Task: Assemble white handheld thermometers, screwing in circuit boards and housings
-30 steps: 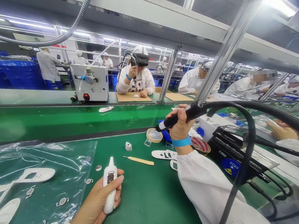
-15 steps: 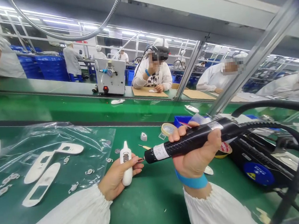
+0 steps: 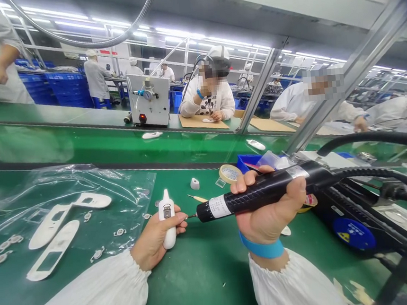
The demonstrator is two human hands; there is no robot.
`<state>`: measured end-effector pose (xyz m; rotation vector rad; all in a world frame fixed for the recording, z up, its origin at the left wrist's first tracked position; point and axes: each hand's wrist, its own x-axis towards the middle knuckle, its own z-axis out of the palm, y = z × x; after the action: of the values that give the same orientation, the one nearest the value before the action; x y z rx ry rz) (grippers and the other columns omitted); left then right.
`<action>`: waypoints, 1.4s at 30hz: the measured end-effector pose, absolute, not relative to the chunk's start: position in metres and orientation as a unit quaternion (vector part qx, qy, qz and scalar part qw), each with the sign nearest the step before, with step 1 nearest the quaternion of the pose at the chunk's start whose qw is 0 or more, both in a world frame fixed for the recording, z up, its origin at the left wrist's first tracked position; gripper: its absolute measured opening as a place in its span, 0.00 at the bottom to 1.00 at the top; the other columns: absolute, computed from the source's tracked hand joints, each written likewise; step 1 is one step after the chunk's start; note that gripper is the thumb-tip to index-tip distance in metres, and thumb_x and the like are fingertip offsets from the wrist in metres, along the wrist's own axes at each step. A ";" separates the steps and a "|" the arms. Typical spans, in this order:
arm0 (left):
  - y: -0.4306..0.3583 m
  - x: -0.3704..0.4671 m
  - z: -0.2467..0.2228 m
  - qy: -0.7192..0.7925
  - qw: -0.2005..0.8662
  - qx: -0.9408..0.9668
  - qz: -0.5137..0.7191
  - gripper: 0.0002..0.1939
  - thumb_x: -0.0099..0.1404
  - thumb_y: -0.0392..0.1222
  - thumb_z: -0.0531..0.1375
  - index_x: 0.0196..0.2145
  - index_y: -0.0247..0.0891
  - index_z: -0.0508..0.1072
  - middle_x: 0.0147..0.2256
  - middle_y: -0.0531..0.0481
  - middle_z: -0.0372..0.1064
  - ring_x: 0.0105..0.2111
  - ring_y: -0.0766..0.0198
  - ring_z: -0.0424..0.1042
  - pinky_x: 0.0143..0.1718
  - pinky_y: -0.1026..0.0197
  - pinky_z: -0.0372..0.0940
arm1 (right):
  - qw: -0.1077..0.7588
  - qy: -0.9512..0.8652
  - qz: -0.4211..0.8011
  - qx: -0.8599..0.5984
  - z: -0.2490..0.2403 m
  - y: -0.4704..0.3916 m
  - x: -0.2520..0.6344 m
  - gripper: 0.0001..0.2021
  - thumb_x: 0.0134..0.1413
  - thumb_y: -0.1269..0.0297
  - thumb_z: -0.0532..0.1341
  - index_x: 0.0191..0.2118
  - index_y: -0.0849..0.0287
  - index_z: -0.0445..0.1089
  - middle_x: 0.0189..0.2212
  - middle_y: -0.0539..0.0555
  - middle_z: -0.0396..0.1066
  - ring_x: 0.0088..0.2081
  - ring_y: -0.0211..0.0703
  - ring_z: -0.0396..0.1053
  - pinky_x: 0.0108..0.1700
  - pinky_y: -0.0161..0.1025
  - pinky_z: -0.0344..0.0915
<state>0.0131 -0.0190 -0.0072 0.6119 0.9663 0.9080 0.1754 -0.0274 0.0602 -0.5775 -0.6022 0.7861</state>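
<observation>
My left hand (image 3: 156, 236) is closed around a white thermometer-like housing (image 3: 168, 222), which stands tip up with a small opening showing metal contacts. In my right hand (image 3: 266, 220) is a black electric screwdriver (image 3: 253, 193) with a white label, held nearly level and pointing left. Its thin bit reaches the fingertips of my left hand, beside the housing; whether a screw sits on the bit is too small to tell. A blue band circles my right wrist.
White shell parts (image 3: 53, 251) and small round pieces lie on a clear plastic bag at left. A tape roll (image 3: 230, 173), a small white cap (image 3: 194, 183) and a blue bin (image 3: 249, 162) are ahead. A black device (image 3: 352, 220) with cables stands right. People sit beyond the green conveyor (image 3: 99, 147).
My left hand and the housing have shifted slightly left and up, showing more of the bit. The screwdriver has barely moved. Conveyor pieces have moved a little left, and the person at far left has shifted.
</observation>
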 end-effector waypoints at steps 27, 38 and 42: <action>-0.018 0.014 -0.007 0.431 0.776 0.222 0.405 0.15 0.50 0.29 0.64 0.36 0.32 0.66 0.25 0.50 0.68 0.23 0.70 0.70 0.25 0.71 0.69 | 0.835 -0.309 0.368 -0.268 0.059 -0.031 0.174 0.22 0.39 0.40 0.54 0.29 0.56 0.62 0.18 0.45 0.58 0.17 0.33 0.58 0.18 0.33 0.57; -0.019 0.015 -0.006 0.436 0.773 0.234 0.396 0.14 0.52 0.30 0.63 0.37 0.32 0.65 0.25 0.50 0.68 0.23 0.71 0.69 0.26 0.71 0.68 | 0.842 -0.335 0.348 -0.242 0.062 -0.035 0.172 0.21 0.39 0.42 0.55 0.29 0.56 0.63 0.17 0.45 0.59 0.17 0.34 0.59 0.18 0.33 0.57; -0.019 0.014 -0.007 0.436 0.774 0.237 0.394 0.14 0.52 0.30 0.63 0.36 0.32 0.65 0.26 0.49 0.68 0.23 0.71 0.69 0.26 0.71 0.68 | 0.841 -0.337 0.344 -0.247 0.062 -0.035 0.172 0.21 0.38 0.41 0.55 0.28 0.56 0.62 0.17 0.45 0.59 0.17 0.34 0.59 0.18 0.34 0.57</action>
<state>0.0135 -0.0192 -0.0071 0.5125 0.9450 0.8532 0.1716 -0.0347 0.0618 -0.5216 -0.7118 0.7274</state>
